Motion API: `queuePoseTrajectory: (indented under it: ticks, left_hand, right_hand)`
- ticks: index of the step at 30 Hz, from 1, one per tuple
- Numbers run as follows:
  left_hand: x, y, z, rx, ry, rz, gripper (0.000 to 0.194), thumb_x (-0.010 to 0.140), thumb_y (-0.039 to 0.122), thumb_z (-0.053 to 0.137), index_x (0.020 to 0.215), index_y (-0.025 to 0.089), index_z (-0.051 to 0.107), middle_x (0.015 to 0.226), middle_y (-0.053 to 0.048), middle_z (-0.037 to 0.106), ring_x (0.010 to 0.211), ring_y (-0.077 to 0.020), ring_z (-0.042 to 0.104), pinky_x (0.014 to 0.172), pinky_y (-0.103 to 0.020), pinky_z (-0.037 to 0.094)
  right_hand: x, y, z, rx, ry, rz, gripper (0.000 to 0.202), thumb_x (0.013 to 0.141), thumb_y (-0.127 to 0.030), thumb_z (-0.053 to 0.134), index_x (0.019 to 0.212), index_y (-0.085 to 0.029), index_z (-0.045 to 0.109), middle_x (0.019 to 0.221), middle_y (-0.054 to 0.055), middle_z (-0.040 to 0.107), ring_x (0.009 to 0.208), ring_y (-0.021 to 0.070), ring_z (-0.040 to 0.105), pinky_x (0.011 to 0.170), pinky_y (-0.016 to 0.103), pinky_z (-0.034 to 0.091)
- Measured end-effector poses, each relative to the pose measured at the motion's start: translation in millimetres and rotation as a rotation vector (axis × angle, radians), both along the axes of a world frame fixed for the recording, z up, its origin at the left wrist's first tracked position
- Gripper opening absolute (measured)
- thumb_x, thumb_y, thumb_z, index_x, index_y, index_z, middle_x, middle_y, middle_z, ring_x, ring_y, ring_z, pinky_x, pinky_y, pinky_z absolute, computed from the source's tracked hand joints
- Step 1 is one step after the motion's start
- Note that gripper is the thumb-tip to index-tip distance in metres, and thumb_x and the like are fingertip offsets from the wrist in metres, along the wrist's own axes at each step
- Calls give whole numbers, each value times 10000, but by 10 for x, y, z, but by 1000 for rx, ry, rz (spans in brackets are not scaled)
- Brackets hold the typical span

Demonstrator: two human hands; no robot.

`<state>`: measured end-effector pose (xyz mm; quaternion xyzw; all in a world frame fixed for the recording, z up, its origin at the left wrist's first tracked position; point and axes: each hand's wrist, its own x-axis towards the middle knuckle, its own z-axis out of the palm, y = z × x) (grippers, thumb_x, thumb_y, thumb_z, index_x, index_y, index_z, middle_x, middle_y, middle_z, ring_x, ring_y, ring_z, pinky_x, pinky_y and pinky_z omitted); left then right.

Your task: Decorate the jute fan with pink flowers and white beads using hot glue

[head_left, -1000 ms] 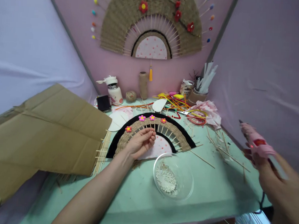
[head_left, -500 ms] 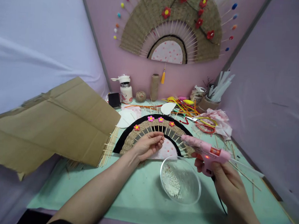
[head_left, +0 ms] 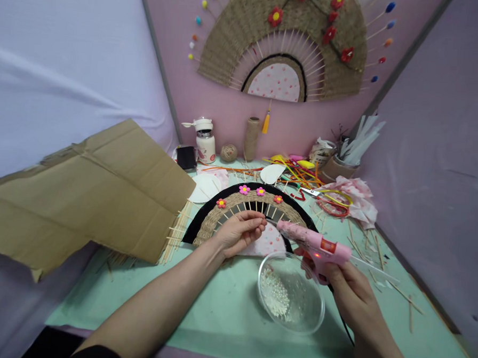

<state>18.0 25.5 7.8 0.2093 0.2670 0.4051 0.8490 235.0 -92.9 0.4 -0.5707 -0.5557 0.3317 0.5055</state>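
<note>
My right hand [head_left: 343, 283] is wrapped round a pink glue gun [head_left: 311, 241] with a small orange-red light on its side and a clear glue stick out of its back. Its nozzle points left, close to the fingertips of my left hand [head_left: 244, 232]. Those fingers are pinched together over the woven half-circle fan [head_left: 208, 220]; what they hold is too small to make out. The fan lies on the table and has a black border, thin sticks, several clay flowers and a dotted pink centre, partly hidden by my left hand. A clear plastic bowl [head_left: 312, 311] of white pearl beads [head_left: 275, 296] stands in front.
Cardboard [head_left: 114, 194] leans on the left over thin sticks. At the back are a white bottle [head_left: 205, 145], a twine ball [head_left: 228, 153] and a twine roll [head_left: 251, 139]. Scissors [head_left: 312, 192] and coloured stems lie behind the fan. A larger fan [head_left: 221, 55] hangs on the wall.
My right hand has brought the glue gun leftward, so its nozzle is now beside my left fingertips. The left hand stays pinched over the fan. The whole view has shifted slightly.
</note>
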Motion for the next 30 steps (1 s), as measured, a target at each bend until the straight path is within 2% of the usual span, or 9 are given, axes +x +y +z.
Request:
queuePoseTrajectory:
  ticks: [4,11,17,30]
  left_hand:
    - [5,1,-2,21,-4,15,200,603,32,811,747,85,683,663,-49,685,572,-67,632,561,-120,516]
    - [-3,15,-38,52,-42,12,273,571,90,856,757,97,656,685,-39,681,593,-65,628,569,-117,510]
    - [2,20,-61,78,-64,-10,283,584,134,867,752,94,643,676,-27,659,590,-52,607,573,-115,495]
    - [40,11,-47,96,53,17,373,521,252,911,708,83,636,603,-27,646,519,-46,572,537,-129,467]
  right_hand:
    - [-10,-4,2,-1,35,3,311,905,-478,546,962,-245,744,880,62,755,735,220,684,609,297,563]
    - [-26,-13,-24,45,-25,-54,348,866,-510,583,845,-207,754,758,58,743,639,197,663,551,261,543]
    - [-42,-4,-18,46,-46,-46,346,875,-504,566,882,-214,755,733,46,730,623,190,645,546,258,535]
    - [-85,-22,7,149,-121,11,314,922,-432,530,856,-197,728,775,51,748,643,163,666,596,215,544]
